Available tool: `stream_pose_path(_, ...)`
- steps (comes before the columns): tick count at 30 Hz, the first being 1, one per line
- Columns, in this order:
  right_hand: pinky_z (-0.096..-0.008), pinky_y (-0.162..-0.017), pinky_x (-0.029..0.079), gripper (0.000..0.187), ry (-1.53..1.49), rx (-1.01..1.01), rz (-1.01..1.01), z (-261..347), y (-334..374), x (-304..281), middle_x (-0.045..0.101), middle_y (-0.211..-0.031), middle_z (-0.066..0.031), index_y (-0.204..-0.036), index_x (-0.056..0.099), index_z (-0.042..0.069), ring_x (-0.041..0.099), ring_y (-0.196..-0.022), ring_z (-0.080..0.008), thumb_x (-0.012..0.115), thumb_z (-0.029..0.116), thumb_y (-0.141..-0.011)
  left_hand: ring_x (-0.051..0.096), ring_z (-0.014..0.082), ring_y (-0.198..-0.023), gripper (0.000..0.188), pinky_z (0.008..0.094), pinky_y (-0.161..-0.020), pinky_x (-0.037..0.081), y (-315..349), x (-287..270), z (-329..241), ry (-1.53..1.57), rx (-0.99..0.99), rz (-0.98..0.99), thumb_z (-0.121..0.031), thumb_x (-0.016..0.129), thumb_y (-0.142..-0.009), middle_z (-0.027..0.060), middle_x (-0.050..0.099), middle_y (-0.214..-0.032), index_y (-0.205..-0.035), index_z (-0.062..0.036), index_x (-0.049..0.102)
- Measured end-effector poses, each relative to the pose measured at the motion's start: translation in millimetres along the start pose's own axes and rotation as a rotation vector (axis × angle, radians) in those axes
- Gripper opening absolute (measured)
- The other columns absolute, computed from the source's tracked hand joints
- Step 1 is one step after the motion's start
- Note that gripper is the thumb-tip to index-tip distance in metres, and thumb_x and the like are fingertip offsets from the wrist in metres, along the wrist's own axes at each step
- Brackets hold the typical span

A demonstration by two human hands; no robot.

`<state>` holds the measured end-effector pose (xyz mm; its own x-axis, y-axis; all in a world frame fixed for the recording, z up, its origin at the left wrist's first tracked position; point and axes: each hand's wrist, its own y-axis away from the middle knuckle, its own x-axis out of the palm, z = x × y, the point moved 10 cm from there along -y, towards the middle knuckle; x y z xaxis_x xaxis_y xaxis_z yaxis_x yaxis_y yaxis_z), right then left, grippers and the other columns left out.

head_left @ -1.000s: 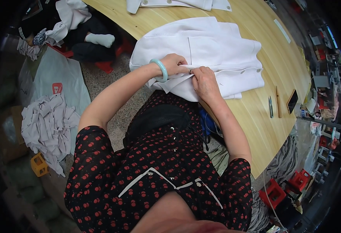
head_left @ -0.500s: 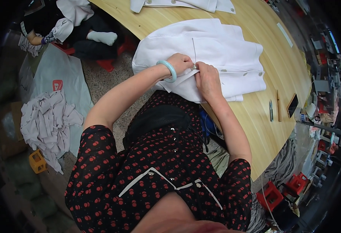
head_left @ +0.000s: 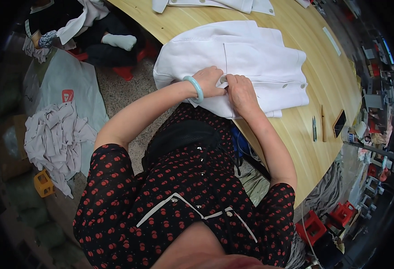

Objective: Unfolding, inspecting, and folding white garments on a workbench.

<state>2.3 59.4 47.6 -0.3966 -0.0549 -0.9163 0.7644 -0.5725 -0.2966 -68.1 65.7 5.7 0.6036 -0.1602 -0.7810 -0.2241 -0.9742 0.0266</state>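
A white buttoned cardigan [head_left: 259, 58] lies folded on the wooden table in front of me, its row of round buttons running left to right. My left hand [head_left: 209, 82], below a pale green bangle [head_left: 193, 88], has its fingers closed on the cardigan's front edge. Close against it, my right hand [head_left: 243, 95] pinches the same edge with bent fingers. A small piece of the edge and what looks like a button [head_left: 224, 80] show between the two hands. My fingertips cover the rest of that spot.
On the table [head_left: 291, 152], snips [head_left: 314, 128], a thin brown stick [head_left: 322, 123] and a phone [head_left: 339, 123] lie to the right. Another white garment [head_left: 215, 3] is at the far edge. A pile of pale garments [head_left: 58, 139] sits left; beyond it, a seated person handles pale cloth [head_left: 85, 20].
My left hand has turned and lowered a little, its back now more toward me. The right hand stays at the edge. The other person's cloth and hand have shifted.
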Motion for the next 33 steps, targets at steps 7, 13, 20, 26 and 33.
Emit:
stream_pose_path(7, -0.0408, -0.072, 0.043, 0.005, -0.003, -0.006, 0.059, -2, 0, 7, 0.056, -0.078, -0.0153, -0.082, 0.050, 0.003, 0.054, -0.076, -0.0312, 0.050, 0.007, -0.079, 0.054, 0.0369, -0.088, 0.025, 0.0445, -0.077, 0.045, 9, -1, -9, -0.120, 0.023, -0.144, -0.019, 0.058, -0.080, 0.0199, 0.052, -0.089, -0.093, 0.0013, 0.052)
stream_pose_path(13, -0.0407, -0.072, 0.043, 0.004, 0.024, 0.003, 0.061, -3, 2, 12, 0.056, -0.077, -0.0153, -0.082, 0.050, 0.003, 0.054, -0.076, -0.0309, 0.049, 0.006, -0.079, 0.054, 0.0353, -0.085, 0.017, 0.0442, -0.075, 0.046, 10, 2, -11, -0.179, -0.003, -0.221, -0.015, 0.055, -0.080, 0.0178, 0.052, -0.087, -0.088, -0.0007, 0.050)
stream_pose_path(20, -0.0403, -0.072, 0.043, 0.005, 0.072, 0.026, 0.070, -4, 2, 18, 0.057, -0.078, -0.0159, -0.082, 0.051, 0.002, 0.054, -0.076, -0.0307, 0.048, 0.005, -0.079, 0.054, 0.0339, -0.084, 0.014, 0.0436, -0.072, 0.048, 11, 5, -13, -0.218, 0.036, -0.277, -0.010, 0.053, -0.076, 0.0164, 0.052, -0.085, -0.086, -0.0017, 0.049)
stream_pose_path(26, -0.0416, -0.072, 0.043, 0.005, -0.001, 0.054, 0.085, -8, 1, 18, 0.057, -0.079, -0.0173, -0.082, 0.051, 0.001, 0.054, -0.077, -0.0323, 0.048, 0.004, -0.079, 0.055, 0.0342, -0.089, 0.013, 0.0431, -0.078, 0.047, 10, 4, -9, -0.170, 0.002, -0.224, -0.008, 0.052, -0.076, 0.0181, 0.053, -0.089, -0.086, -0.0002, 0.051)
stream_pose_path(33, -0.0426, -0.072, 0.043, 0.005, -0.107, 0.082, 0.084, -11, -2, 16, 0.056, -0.078, -0.0190, -0.082, 0.050, 0.000, 0.054, -0.077, -0.0339, 0.047, 0.001, -0.078, 0.054, 0.0360, -0.083, 0.011, 0.0455, -0.073, 0.046, 9, 2, -5, -0.131, 0.038, -0.252, -0.006, 0.050, -0.078, 0.0177, 0.053, -0.086, -0.087, -0.0006, 0.049)
